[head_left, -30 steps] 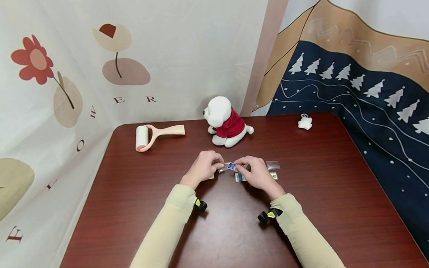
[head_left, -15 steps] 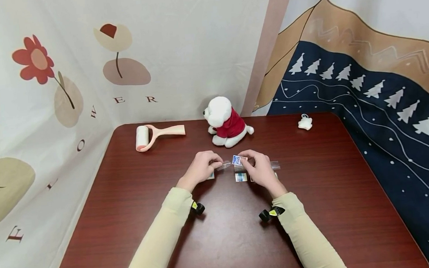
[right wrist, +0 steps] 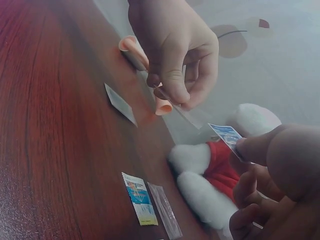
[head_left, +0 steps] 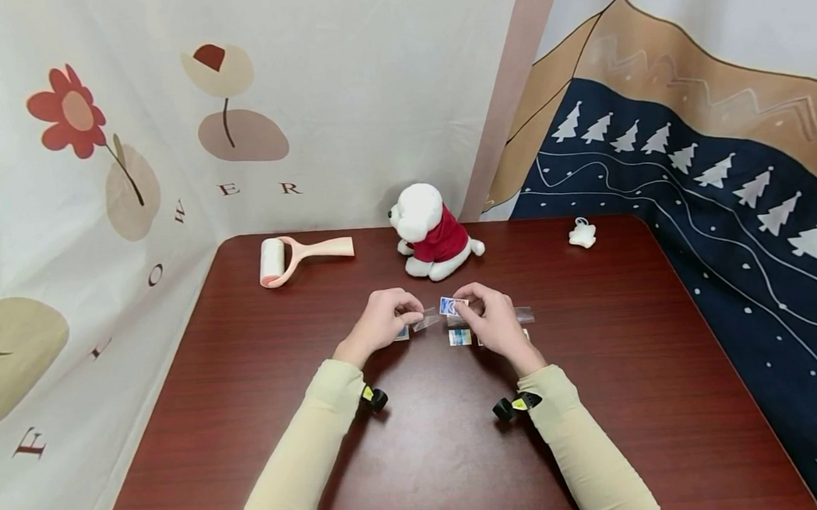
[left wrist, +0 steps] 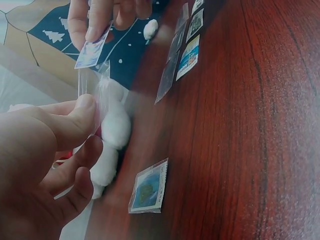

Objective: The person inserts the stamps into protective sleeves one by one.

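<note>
My left hand (head_left: 382, 323) pinches a small clear plastic sleeve (left wrist: 103, 95) between thumb and forefinger. Opposite it, my right hand (head_left: 494, 321) grips a blue-and-white postage stamp (right wrist: 227, 136) by one side. The stamp's free edge is close to the sleeve's end, both held above the table. Below the left hand lies a stamp in a clear sleeve (left wrist: 150, 189). A loose blue-and-yellow stamp (head_left: 459, 337) lies under the right hand, with other stamps partly hidden by that hand. Clear sleeves (left wrist: 170, 75) lie in a row just behind these stamps.
Behind the hands sits a white plush dog (head_left: 421, 231) in a red shirt. A pink-handled lint roller (head_left: 303, 258) lies at the back left of the brown table (head_left: 421, 457). At the back right is a small white star-shaped item (head_left: 582, 233).
The stamp overlapped the sleeve a second ago; the right hand has since drawn it back to the right and turned it face up. The left hand has tilted the sleeve slightly.
</note>
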A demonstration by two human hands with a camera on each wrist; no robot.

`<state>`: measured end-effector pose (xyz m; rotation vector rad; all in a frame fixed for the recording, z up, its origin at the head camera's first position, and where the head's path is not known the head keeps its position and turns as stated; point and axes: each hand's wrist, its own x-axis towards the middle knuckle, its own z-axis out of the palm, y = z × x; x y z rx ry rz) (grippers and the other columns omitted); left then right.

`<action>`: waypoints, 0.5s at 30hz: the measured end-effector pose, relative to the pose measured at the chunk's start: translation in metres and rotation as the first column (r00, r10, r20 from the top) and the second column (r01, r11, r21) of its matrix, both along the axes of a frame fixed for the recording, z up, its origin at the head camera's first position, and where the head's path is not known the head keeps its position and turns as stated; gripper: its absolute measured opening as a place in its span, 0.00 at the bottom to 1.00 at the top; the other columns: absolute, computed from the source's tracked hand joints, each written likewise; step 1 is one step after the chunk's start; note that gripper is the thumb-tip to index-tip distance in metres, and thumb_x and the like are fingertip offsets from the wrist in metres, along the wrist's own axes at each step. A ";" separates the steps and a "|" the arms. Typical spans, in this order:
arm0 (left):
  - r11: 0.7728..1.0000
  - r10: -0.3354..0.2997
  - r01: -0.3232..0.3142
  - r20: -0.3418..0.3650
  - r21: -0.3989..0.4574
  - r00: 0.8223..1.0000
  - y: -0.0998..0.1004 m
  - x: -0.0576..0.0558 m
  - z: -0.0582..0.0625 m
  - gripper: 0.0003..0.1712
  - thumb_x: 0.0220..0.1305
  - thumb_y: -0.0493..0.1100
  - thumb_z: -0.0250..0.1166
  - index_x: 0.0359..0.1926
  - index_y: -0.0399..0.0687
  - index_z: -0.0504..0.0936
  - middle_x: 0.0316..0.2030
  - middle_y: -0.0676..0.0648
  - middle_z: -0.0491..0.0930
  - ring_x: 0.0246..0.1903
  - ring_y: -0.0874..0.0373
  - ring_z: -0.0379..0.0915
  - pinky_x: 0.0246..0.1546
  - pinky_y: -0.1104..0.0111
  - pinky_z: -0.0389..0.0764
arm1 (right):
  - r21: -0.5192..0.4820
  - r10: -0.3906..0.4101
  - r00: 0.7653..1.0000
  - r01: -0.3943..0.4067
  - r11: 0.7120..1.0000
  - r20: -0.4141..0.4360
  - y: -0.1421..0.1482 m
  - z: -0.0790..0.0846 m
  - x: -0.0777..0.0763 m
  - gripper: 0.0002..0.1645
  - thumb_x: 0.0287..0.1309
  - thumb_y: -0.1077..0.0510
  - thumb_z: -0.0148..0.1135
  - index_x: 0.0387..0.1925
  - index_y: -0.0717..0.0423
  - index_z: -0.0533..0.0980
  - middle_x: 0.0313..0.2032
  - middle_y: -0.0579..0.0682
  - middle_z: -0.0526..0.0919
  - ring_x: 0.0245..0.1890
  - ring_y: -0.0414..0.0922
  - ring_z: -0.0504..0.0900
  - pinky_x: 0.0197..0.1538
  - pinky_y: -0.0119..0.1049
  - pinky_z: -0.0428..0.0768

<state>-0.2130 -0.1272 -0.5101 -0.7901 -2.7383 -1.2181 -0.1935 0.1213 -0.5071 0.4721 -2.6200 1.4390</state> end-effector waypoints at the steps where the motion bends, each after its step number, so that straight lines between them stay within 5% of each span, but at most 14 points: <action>1: 1.000 0.001 -0.001 0.002 0.003 1.000 0.000 0.000 0.000 0.04 0.64 0.38 0.76 0.37 0.42 0.91 0.32 0.50 0.86 0.34 0.59 0.84 0.40 0.66 0.85 | 0.002 0.003 1.000 -0.003 1.000 0.002 0.000 0.000 0.000 0.06 0.70 0.59 0.68 0.46 0.53 0.85 0.32 0.48 0.86 0.25 0.41 0.80 0.27 0.33 0.76; 15: 1.000 0.022 -0.023 0.025 0.014 0.999 0.002 0.001 0.000 0.02 0.64 0.37 0.76 0.37 0.44 0.91 0.34 0.49 0.88 0.33 0.59 0.84 0.40 0.66 0.85 | 0.012 0.035 0.999 -0.035 0.999 -0.018 0.000 -0.001 0.000 0.03 0.69 0.60 0.69 0.42 0.51 0.86 0.28 0.46 0.84 0.23 0.42 0.77 0.27 0.34 0.74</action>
